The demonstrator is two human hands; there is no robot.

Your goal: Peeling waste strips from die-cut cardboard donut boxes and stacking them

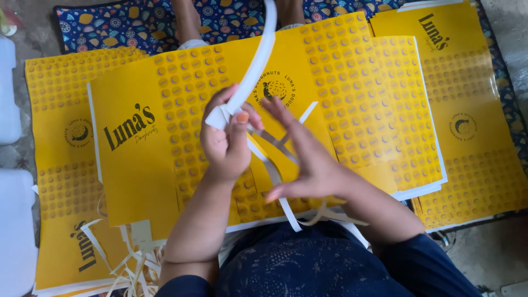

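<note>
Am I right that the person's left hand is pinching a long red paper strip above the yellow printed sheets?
Not quite: the long paper strip is white, not red. The head view shows the left hand pinching its folded end above the yellow printed sheets, with the right hand spread open beside it.
</note>
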